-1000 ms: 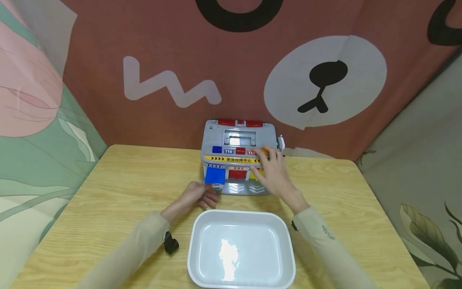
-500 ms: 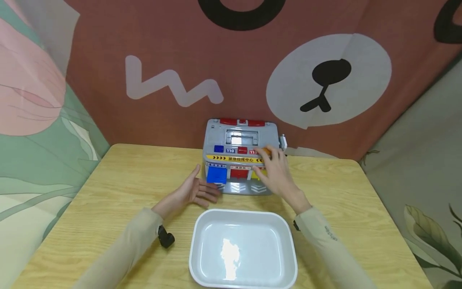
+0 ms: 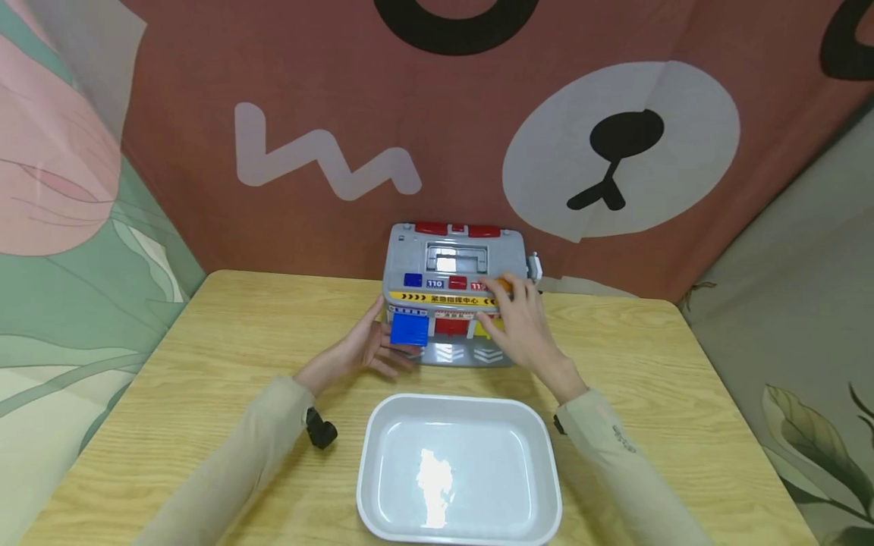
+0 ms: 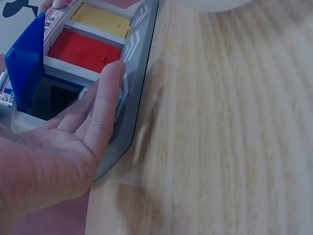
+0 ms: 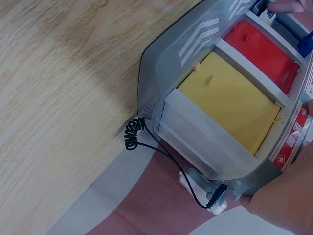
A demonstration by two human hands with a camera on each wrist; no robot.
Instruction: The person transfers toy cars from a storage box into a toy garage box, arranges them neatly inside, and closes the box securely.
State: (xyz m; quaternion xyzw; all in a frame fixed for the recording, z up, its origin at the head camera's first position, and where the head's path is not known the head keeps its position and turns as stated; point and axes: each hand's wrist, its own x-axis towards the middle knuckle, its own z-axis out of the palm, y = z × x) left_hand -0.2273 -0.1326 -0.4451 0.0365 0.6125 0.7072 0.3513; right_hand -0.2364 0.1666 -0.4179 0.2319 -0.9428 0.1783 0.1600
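A grey toy garage [image 3: 404, 256] with emergency markings stands against the back cloth. Its blue door [image 4: 27, 61] is swung up, while the red door [image 4: 84, 53] and yellow door [image 5: 230, 100] are down. My left hand [image 3: 356, 347] is at the blue bay, fingers extended and thumb raised along the garage's left side. Behind those fingers, a small white and yellow item [image 5: 267, 17] shows partly inside the bay. My right hand [image 3: 527, 327] grips the roof's front right edge, thumb at the front, fingers on top by an orange button [image 3: 504, 285].
A white tray [image 3: 458, 400] sits on the wooden table [image 3: 273, 318] in front of the garage. A white handset [image 5: 215, 201] with a black coiled cord [image 5: 133, 134] hangs at the garage's right side. The patterned cloth [image 3: 464, 136] rises directly behind.
My left hand has uncurled from beneath the blue door, drawn back slightly, then come in again with fingers extended. The white item below that door has gone from the head view. My right hand stays put.
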